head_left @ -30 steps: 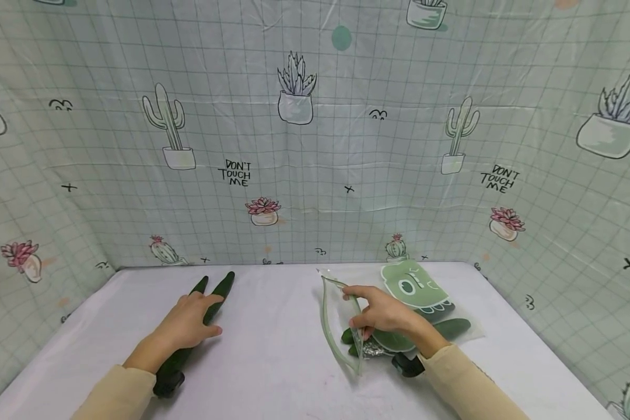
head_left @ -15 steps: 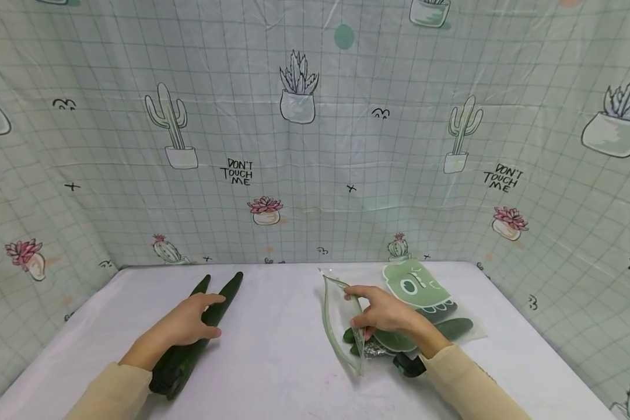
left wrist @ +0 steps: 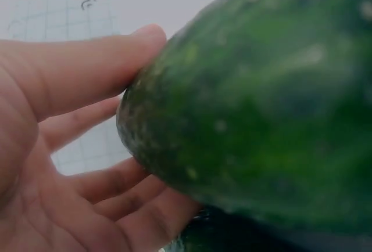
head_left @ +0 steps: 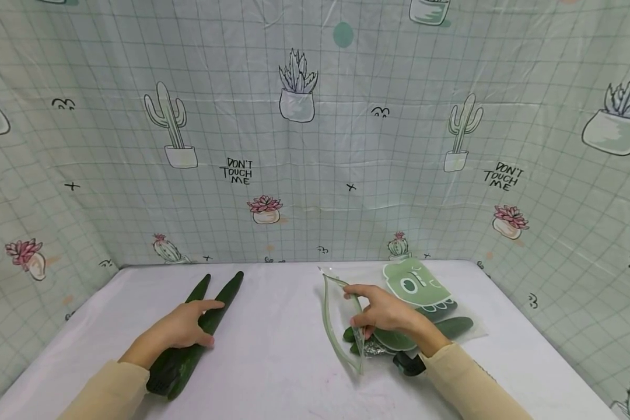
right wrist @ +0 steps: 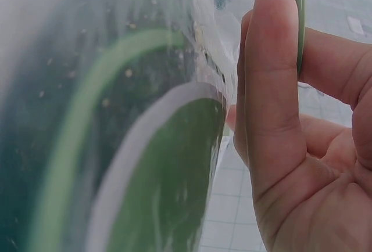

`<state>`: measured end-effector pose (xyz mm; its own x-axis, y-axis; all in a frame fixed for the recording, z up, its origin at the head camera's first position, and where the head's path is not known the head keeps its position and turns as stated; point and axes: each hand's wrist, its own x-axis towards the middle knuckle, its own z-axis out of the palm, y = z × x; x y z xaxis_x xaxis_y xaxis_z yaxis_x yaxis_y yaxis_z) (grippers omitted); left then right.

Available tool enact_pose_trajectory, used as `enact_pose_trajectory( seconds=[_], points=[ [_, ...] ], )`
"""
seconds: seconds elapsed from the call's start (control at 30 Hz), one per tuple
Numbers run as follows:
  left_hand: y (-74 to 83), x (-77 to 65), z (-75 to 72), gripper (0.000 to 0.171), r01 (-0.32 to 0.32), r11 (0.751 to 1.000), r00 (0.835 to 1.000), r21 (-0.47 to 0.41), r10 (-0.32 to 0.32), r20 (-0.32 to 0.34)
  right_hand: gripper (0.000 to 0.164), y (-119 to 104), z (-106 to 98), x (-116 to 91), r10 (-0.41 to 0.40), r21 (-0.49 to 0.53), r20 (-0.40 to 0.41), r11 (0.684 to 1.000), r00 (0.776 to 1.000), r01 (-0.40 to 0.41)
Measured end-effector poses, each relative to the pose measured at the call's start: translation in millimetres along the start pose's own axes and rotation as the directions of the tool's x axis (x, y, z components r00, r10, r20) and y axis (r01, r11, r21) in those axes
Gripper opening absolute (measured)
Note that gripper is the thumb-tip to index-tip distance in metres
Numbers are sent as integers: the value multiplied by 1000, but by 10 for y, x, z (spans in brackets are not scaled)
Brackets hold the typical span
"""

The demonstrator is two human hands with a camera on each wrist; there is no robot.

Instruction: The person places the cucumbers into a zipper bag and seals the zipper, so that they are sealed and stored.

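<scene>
Two long dark green cucumbers lie side by side on the left of the table, the left one (head_left: 200, 288) and the right one (head_left: 231, 293). My left hand (head_left: 181, 326) reaches over both and grips the right one, thumb against its near side. In the left wrist view, thumb and fingers curve around the rounded end of a cucumber (left wrist: 250, 107). On the right, my right hand (head_left: 385, 309) pinches the green-edged mouth of a clear zip bag (head_left: 326, 315) and keeps it gaping. Cucumbers (head_left: 455, 328) lie inside the bag, partly hidden by its printed dinosaur face.
A white table (head_left: 278, 350) carries everything, with bare surface between the cucumbers and the bag. A cactus-print curtain (head_left: 315, 146) stands behind it and along both sides. A black wrist camera (head_left: 409, 364) sits beneath the right wrist, close to the bag.
The right cucumber of the pair has shifted a little rightward under my left hand, and the thumb has closed onto its side. My right hand and the bag stay put.
</scene>
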<state>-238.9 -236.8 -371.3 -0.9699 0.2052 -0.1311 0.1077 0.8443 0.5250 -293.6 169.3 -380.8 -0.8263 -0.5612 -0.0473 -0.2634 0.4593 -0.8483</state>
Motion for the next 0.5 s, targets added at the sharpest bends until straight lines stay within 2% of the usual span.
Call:
enact_pose_trajectory(
  seconds=[0.1, 0.2, 0.27, 0.33, 0.47, 0.5],
  points=[
    [-35, 5, 12, 75, 23, 998, 1000, -66, -24, -15, 68, -3, -4, 0, -2, 0, 0, 1000, 1000, 2],
    [-43, -21, 32, 73, 8, 980, 1000, -200, -8, 0, 68, -1, -8, 3, -3, -2, 4, 1000, 1000, 3],
    [-27, -54, 56, 72, -37, 958, 999, -285, 46, 25, 68, -2, -6, 5, 1, -2, 6, 1000, 1000, -1],
    [7, -75, 81, 71, -98, 925, 989, -367, 132, 70, 68, -4, -6, 10, 3, -2, 6, 1000, 1000, -3],
    [116, -81, 154, 69, -165, 866, 948, -472, 272, 167, 69, -8, -10, 13, 8, 2, 3, 1000, 1000, -8],
    [153, -78, 180, 68, -174, 857, 937, -485, 295, 185, 69, -8, -11, 13, 9, 4, 3, 1000, 1000, -9]
  ],
)
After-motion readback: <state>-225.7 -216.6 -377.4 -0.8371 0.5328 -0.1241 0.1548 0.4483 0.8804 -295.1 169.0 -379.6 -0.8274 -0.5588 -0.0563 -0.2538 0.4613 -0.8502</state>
